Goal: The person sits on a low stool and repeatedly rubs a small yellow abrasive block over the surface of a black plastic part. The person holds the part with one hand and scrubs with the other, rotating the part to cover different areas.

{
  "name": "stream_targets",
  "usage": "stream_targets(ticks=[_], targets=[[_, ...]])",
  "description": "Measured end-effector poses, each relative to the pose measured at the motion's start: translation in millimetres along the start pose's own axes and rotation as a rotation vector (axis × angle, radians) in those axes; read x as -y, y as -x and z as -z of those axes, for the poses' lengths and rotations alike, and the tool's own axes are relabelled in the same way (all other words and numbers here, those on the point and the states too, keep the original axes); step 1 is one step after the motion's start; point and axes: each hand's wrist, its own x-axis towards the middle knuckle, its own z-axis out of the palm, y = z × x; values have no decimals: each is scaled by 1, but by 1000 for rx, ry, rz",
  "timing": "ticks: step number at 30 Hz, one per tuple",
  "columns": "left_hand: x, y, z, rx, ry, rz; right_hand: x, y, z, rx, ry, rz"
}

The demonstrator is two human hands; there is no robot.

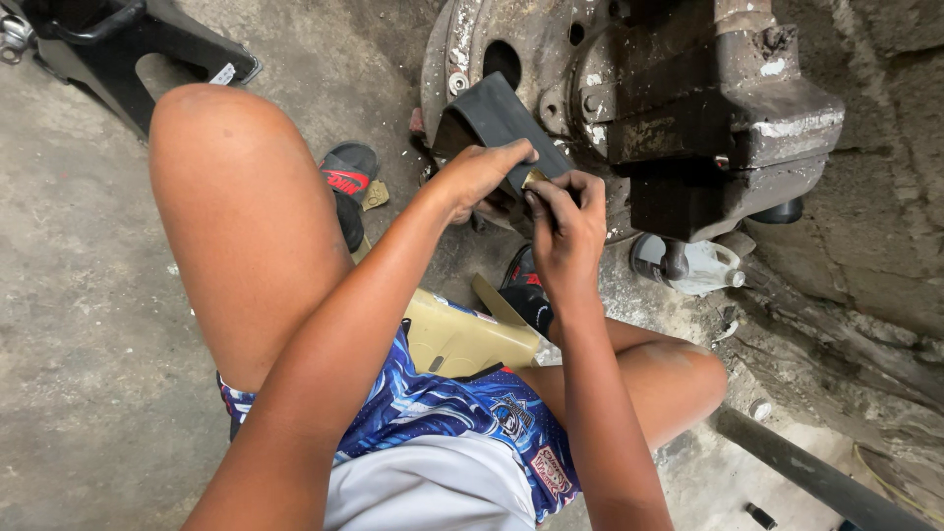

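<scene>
The left hand (479,175) hides part of the black rubber strip (497,123); the bench vise (708,108) runs past the top edge.

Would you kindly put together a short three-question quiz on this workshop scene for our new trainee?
1. True or false: the left hand rests on the folded black rubber strip.
2. Which thing does the right hand pinch at its fingertips? A) a long steel wrench B) a small brass-coloured piece C) a paintbrush
3. What large rusty metal thing stands just beyond both hands?

Key
1. True.
2. B.
3. A heavy bench vise, mounted by a round, worn metal disc.
</scene>
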Motion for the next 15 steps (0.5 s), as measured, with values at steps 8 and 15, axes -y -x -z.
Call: stream_targets(ticks=[8,15], targets=[[-4,2,-4,-49,-90,16,-29,48,20,-104,-52,-81],[1,-4,-3,-48,-70,-24,-32,44,10,-105,-104,-28]])
